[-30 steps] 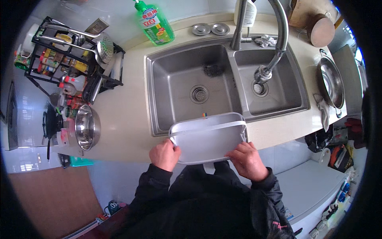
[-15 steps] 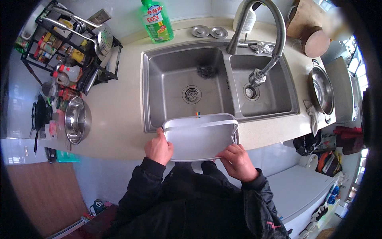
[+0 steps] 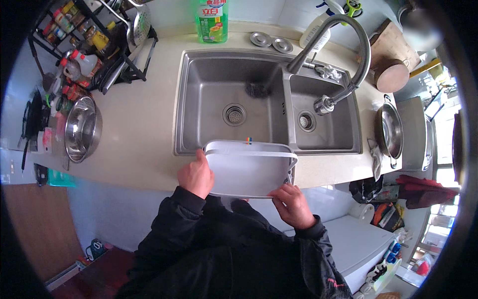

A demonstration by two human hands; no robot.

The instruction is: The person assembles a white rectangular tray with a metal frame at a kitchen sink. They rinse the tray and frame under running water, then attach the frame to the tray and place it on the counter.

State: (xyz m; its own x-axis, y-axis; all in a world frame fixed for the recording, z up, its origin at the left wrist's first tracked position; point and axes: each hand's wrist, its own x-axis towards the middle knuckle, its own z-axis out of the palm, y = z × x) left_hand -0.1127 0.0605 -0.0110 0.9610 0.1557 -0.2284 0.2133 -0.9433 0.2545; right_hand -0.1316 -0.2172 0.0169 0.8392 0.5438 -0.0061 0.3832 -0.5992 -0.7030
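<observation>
I hold a white rectangular basket (image 3: 246, 177) with rounded corners and a flat band handle, at the front edge of the counter before the sink. Its smooth pale inside looks bare, and a small striped coloured tag shows at its far rim. My left hand (image 3: 196, 174) grips the left side, thumb up along the rim. At the near right corner, my right hand (image 3: 293, 203) has its fingers closed over the edge. Just beyond the basket lies the double steel sink (image 3: 214, 134), its larger bowl on the left.
A curved faucet (image 3: 362, 55) arches over the smaller bowl. On the counter stand a green detergent bottle (image 3: 212, 22), two drain covers (image 3: 271, 41), a spray bottle (image 3: 314, 35), a steel bowl (image 3: 81, 129) at left and a steel pan (image 3: 391, 128) at right. A spice rack (image 3: 132, 65) fills the far left.
My view has turned and shifted a little, so the counter things sit differently in the picture. The basket tilts slightly more, with both hands keeping the same grip.
</observation>
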